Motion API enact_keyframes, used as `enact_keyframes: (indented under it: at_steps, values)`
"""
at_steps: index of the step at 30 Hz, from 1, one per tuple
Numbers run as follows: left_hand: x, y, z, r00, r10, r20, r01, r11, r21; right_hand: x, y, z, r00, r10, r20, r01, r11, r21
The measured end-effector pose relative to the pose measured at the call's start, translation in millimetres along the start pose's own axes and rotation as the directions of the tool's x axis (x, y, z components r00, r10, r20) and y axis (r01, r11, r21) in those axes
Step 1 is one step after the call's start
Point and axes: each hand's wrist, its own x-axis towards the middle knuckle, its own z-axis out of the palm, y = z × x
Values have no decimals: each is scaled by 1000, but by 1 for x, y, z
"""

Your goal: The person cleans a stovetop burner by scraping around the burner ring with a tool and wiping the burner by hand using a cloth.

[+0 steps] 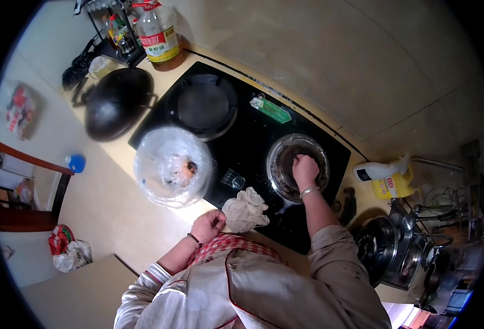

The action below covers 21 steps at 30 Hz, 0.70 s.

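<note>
My right hand [305, 169] is closed and presses down inside the round metal surround of the right burner [272, 178]. What its fingers grip, if anything, is hidden under the hand. My left hand [209, 226], fingers curled, rests at the front edge of the counter. Right beside it lies a crumpled grey-beige cloth [245, 210] on the front of the black glass stove [253, 148]. Whether the left fingers hold anything does not show. A clear plastic bag [168, 189], opened out like a bowl with some dark and orange scraps in it, sits at the stove's front left.
The left burner [202, 104] has its pan support on. Beyond it stand a black wok [122, 101] and a large oil bottle [160, 44]. To the right are a white spray bottle [381, 169], a yellow container [394, 186] and stacked metal pots [378, 247].
</note>
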Motion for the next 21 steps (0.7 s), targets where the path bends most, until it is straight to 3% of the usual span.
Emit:
enact_keyframes:
  at_steps: [2,4,6,8,12,19,21]
  values:
    - [1,-4,1,1000,2,-28,-1,1000,26,0,8,-1,1000,12,22,-13,999,45]
    - [0,1,-2,1000,-9,-21,10,999,48,-2,19,-1,982,-151,110,131,976,174]
    - [1,7,-2,999,-24,-21,25,998,61,-7,20,-7,973,-198,115,185,976,116]
    - [0,7,-3,999,-34,-18,34,999,37,-7,26,-8,932,-345,113,333,936,114]
    - [2,-1,0,1000,20,-4,-20,1000,-4,-4,35,-17,878,-433,204,399,898,186]
    - [1,2,0,1000,-8,3,8,1000,2,4,27,-35,810,-505,297,517,855,44]
    - [1,1,0,1000,-17,8,17,1000,-16,3,23,-43,793,-446,414,495,869,-13]
